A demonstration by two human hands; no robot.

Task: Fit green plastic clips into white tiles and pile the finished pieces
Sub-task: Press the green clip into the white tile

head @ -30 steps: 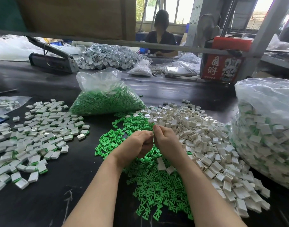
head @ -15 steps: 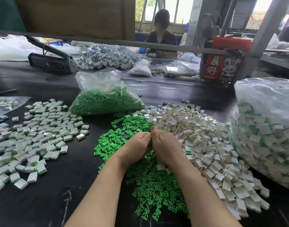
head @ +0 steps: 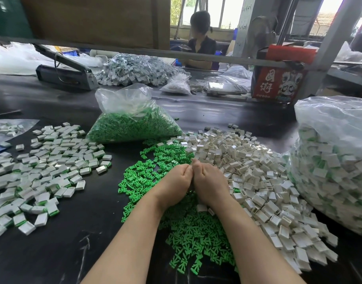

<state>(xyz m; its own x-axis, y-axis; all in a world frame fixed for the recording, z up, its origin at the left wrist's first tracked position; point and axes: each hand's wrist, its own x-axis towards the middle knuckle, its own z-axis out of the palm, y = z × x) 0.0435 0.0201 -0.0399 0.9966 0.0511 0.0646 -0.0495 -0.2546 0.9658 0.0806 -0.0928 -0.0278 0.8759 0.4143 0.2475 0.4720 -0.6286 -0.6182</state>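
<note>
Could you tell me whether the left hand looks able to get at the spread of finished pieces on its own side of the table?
Probably yes. The finished pieces lie in the open to the left of the left hand, with only bare black table between. The hand is pressed against the right hand, so it would have to part from it first.

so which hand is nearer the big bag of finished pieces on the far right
Right. The right hand lies by the loose white tiles, on the side toward the bag of finished pieces; the left hand touches it on the far side.

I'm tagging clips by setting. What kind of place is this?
Most likely a small assembly workshop: loose heaps of green clips and white tiles cover a black worktable, bulk bags of parts sit alongside, and another worker sits opposite.
</note>
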